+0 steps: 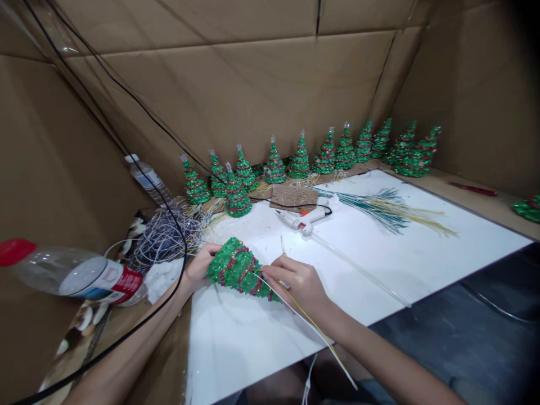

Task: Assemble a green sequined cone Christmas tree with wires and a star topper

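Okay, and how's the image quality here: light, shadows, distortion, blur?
Head view: light is dim but even, with soft shadows on the white board; head view: wide-angle stretch toward the edges, with black darkening at the top right corner; head view: the held tree reads fairly clearly, while the far-right tree looks softer and is cut off.

From where I stand, there's printing on the red-and-blue label of the big red-capped bottle and on the bluish label of the smaller bottle, but I can't read any of it.
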`<state>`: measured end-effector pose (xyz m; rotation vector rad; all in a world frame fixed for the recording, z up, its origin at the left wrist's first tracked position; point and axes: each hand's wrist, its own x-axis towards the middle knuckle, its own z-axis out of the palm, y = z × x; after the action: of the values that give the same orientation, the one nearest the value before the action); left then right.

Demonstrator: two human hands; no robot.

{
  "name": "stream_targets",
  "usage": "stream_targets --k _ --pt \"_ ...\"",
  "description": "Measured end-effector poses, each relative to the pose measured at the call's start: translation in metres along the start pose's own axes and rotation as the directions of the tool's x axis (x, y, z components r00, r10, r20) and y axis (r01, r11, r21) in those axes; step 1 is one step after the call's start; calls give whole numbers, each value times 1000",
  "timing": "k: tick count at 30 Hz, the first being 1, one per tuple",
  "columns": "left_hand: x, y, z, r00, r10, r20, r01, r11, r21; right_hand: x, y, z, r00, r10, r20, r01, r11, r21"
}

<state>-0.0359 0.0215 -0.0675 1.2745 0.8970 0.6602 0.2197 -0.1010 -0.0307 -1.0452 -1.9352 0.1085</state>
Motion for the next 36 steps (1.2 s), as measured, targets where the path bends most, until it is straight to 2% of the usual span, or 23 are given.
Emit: stream_targets --k 16,23,29,36 --pt "1 -5 -6 1000 -25 -1 25 999 33 -2 -2 2 999 -9 48 17 988 -151" --pt "1 -3 -6 1000 -12 -7 12 1000 15 -1 -1 -3 984 -82 160 117 967 -226" --pt "1 -3 -6 1000 -13 -6 13 1000 16 2 -5 -4 960 -143 242 199 954 -223" --pt "1 -4 -6 1000 0 4 0 999 37 5 -7 -3 964 -90 249 144 968 -208"
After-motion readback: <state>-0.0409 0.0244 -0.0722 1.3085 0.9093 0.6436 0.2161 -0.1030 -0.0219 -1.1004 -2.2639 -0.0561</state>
